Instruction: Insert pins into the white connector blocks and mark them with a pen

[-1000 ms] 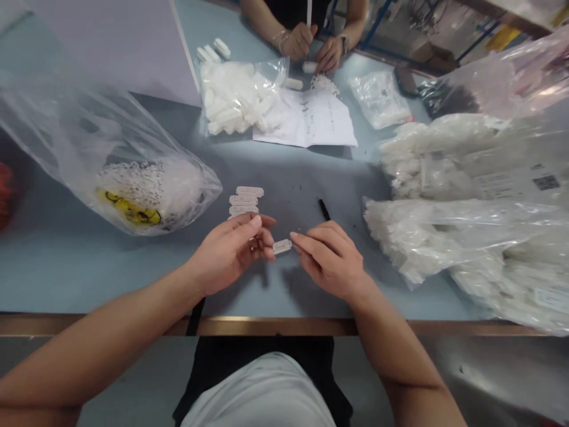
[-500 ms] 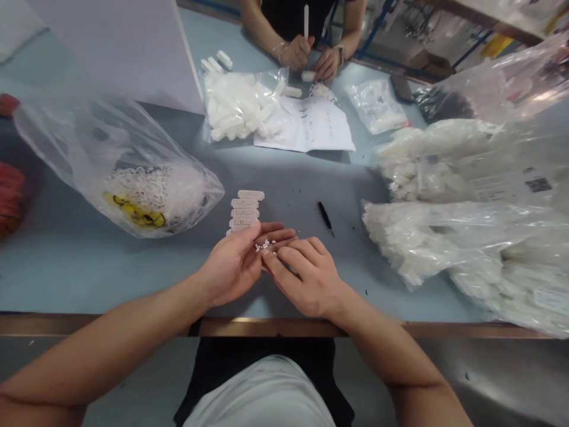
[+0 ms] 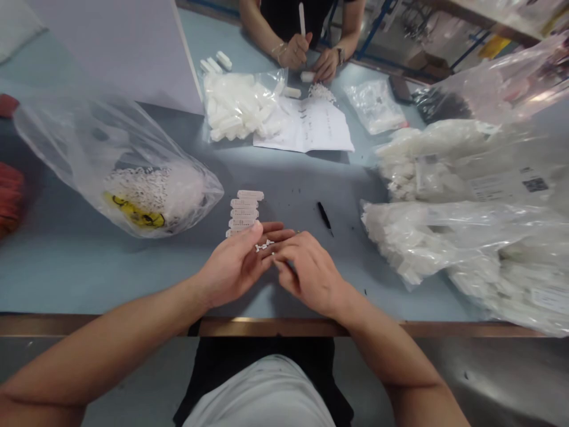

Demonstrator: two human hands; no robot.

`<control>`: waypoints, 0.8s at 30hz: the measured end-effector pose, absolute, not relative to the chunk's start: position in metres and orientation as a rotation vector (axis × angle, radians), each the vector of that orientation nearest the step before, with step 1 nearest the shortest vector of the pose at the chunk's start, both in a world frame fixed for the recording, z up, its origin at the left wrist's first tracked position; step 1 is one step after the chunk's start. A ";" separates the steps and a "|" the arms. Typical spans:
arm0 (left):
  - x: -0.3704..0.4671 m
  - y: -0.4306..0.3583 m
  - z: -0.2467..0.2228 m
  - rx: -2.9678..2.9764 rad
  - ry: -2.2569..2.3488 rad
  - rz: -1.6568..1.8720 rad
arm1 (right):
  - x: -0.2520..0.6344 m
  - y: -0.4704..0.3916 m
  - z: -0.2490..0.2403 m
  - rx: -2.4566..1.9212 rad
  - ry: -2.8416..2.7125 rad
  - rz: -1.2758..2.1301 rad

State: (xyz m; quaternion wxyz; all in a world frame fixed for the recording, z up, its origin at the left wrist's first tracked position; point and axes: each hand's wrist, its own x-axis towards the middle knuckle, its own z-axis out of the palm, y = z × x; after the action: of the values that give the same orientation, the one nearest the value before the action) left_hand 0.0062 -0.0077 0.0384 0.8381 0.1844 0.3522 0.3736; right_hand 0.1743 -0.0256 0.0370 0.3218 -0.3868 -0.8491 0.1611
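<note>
My left hand (image 3: 233,261) is turned palm up and cupped, holding several tiny white plastic pieces (image 3: 264,245) on its fingers. Close against its fingertips, my right hand (image 3: 311,273) is closed in a pinch. One white piece shows at the tips of its thumb and forefinger. Beyond my left thumb, several flat translucent white plastic strips (image 3: 244,213) lie in a stacked row on the table, the nearest partly hidden by the hand. A black pen-like tool (image 3: 325,217) lies to the right.
On the left stands an open clear bag (image 3: 146,184) of small white parts. White-filled bags (image 3: 435,237) crowd the right. Across the blue-grey table (image 3: 284,172), a co-worker's hands (image 3: 311,59) work behind a bag of white pieces (image 3: 242,107) and a paper sheet (image 3: 320,130).
My right hand has drawn slightly back to the right from my left palm, its fingers now bunched in a pinch. The co-worker's upright white stick has tilted a little.
</note>
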 end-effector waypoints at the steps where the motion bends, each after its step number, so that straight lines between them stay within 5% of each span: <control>1: 0.005 -0.006 0.038 0.427 0.764 0.817 | 0.178 -0.025 0.039 -1.049 -2.174 0.479; 6: -0.007 0.006 0.043 0.824 1.044 0.785 | 0.200 -0.018 0.041 -1.316 -1.967 0.508; 15: -0.013 0.002 0.032 2.147 1.363 0.092 | 0.208 -0.007 0.030 -1.363 -2.064 0.601; 24: -0.005 -0.005 0.020 2.435 1.392 -0.067 | 0.202 -0.004 0.020 -1.320 -2.245 0.584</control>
State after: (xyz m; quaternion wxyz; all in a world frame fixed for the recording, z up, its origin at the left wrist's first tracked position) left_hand -0.0053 -0.0054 0.0198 0.1671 0.8557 0.4892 -0.0234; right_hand 0.2022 -0.0041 0.0203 0.2341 -0.4808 -0.8178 0.2126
